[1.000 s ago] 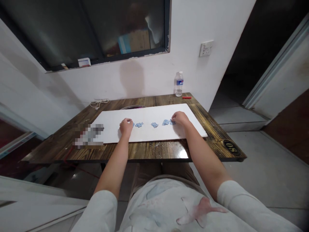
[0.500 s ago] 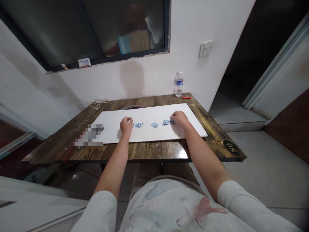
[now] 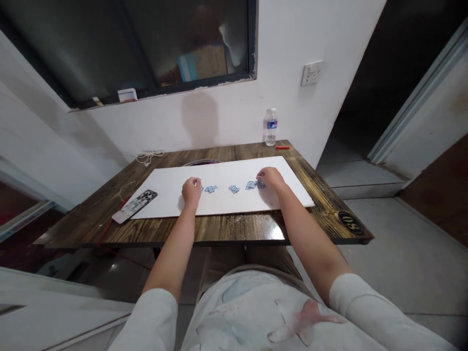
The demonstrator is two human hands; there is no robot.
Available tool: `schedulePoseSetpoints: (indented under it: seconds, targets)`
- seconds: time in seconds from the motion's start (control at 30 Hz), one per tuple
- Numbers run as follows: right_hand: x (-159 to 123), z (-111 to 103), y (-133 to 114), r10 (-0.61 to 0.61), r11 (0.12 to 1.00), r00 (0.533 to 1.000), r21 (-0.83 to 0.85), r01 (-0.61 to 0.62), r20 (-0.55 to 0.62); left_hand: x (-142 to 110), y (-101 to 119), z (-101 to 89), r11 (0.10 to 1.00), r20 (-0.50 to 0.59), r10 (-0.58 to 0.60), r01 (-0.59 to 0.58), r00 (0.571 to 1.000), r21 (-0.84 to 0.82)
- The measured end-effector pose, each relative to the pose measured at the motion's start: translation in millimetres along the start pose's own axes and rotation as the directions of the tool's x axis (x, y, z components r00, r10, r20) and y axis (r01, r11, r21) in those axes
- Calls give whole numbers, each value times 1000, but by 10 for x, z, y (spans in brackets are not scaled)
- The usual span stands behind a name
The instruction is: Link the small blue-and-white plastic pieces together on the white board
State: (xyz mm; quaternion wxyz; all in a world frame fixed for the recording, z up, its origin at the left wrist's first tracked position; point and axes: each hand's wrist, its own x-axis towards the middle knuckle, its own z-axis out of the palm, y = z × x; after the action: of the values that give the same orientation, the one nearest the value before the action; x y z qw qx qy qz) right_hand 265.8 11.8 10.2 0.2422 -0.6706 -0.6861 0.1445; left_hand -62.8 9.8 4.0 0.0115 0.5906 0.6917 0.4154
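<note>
Both hands are over a white board [image 3: 223, 200] that lies on a dark wood-grain worktop [image 3: 226, 228] in the middle of the frame. The left hand [image 3: 191, 191], just left of centre, is curled, its thumb and fingertips drawn close together; the view is too small to tell whether anything is pinched between them. The right hand [image 3: 271, 178], right of centre, bends inward with its fingertips bunched near the board, and again I cannot tell whether it grips a piece.

The small blue-and-white pieces [image 3: 234, 189] lie in loose clusters in a row across the middle of the frame, between the hands. The leftmost cluster is partly hidden by the left hand, with another just beside it; one lies near the row's middle, and two sit close together at its right end, next to the right hand's fingertips.

At the left of the frame, a smartphone [image 3: 136, 205] in a patterned case lies tilted over the board's left edge, camera lenses up. A white cable [image 3: 149, 156] is coiled on the worktop's far left part. Above and right of centre, a clear plastic bottle [image 3: 271, 129] with a blue label stands upright near a slim red stick [image 3: 282, 147]. A round black number plate [image 3: 350, 223] sits at the worktop's near right corner.
</note>
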Motion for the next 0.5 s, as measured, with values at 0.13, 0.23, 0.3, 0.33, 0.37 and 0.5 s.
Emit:
schedulePoseSetpoints:
  seconds: [0.13, 0.23, 0.3, 0.33, 0.37, 0.5]
  targets:
    - [1, -38, 45, 72, 997, 996, 3, -72, 45, 4, -12, 1, 1000, -4, -25, 25, 1000, 2]
    - [0, -53, 67, 117, 993, 991, -12, -116, 66, 5, -18, 3, 999, 1, -38, 38, 999, -11]
    - [4, -47, 83, 120, 993, 991, -18, -119, 64, 6, -22, 4, 999, 3, -39, 39, 999, -16]
    - [8, -40, 91, 115, 993, 991, -23, -114, 64, 6, -24, 5, 999, 3, -37, 37, 999, -17]
    - [14, -31, 98, 109, 994, 992, -31, -107, 63, 6, -27, 6, 999, 3, -34, 34, 999, -19]
    - [38, 0, 120, 88, 993, 994, -86, -82, 61, 5, -29, 7, 999, -9, -31, 31, 999, -34]
